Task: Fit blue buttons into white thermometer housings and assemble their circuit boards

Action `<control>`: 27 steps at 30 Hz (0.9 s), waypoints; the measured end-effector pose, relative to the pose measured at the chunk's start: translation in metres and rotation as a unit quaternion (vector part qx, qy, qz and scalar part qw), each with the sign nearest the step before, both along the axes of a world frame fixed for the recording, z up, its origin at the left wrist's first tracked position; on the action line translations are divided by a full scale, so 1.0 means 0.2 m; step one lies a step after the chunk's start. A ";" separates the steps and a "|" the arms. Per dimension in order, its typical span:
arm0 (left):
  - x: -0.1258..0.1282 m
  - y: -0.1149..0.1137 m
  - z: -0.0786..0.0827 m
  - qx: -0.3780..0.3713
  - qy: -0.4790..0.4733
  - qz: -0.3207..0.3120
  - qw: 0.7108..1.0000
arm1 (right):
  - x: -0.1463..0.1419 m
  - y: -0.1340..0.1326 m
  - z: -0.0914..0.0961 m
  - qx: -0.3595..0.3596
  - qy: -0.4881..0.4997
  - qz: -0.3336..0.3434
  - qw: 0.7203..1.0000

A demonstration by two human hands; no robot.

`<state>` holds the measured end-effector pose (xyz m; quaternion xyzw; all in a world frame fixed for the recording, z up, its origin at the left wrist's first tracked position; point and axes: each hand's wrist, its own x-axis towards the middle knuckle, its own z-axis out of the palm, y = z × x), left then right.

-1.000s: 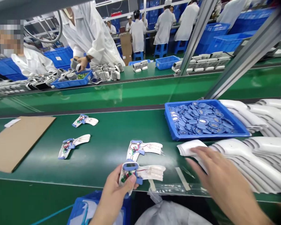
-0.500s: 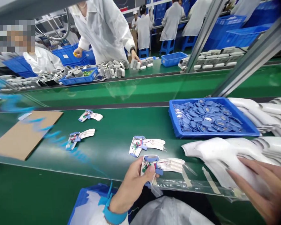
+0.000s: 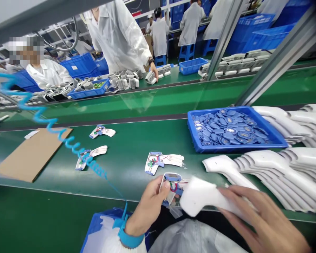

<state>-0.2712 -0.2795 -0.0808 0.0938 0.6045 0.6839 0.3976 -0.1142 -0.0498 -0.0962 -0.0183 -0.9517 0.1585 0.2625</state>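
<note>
My left hand (image 3: 150, 202), a blue band round its wrist, grips a gun-shaped housing half with wiring (image 3: 171, 180), its open inside facing up. In my right hand (image 3: 265, 218) is a plain white gun-shaped housing shell (image 3: 200, 196), smooth outer side up. The shell is close beside the wired half and hides its handle; whether they touch I cannot tell. Just beyond lies another wired housing half (image 3: 154, 162) on the green bench (image 3: 129, 140). Two more, a near wired half (image 3: 94, 151) and a far wired half (image 3: 102, 131), lie to the left.
A blue tray (image 3: 197, 147) holds many blue oval parts. Stacked white shells (image 3: 274, 168) cover the right side. A cardboard sheet (image 3: 28, 154) lies at left. A coiled blue cord (image 3: 68, 142) runs to my wristband. Across the bench, a co-worker's hand (image 3: 154, 70) touches grey-white devices.
My right hand has taken a white shell from the stacks and brought it left to the wired half. My left hand keeps its hold. The coiled cord has swung slightly.
</note>
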 end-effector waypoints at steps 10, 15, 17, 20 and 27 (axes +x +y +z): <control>0.04 0.00 0.01 -0.015 0.049 -0.047 0.998 | -0.25 -0.22 0.04 0.089 -0.034 0.056 0.994; 0.07 -0.05 -0.03 -0.122 0.144 -0.064 0.980 | -0.24 -0.19 0.07 -0.108 -0.228 0.082 0.964; 0.08 -0.04 -0.03 -0.141 0.170 -0.072 0.973 | -0.23 -0.18 0.11 -0.186 -0.292 0.082 0.934; 0.10 -0.02 -0.03 -0.118 0.222 -0.051 0.966 | -0.21 -0.16 0.14 -0.299 -0.325 0.084 0.893; 0.18 -0.09 -0.18 -0.223 0.498 -0.011 0.838 | -0.15 -0.20 0.15 -0.430 -0.309 0.039 0.848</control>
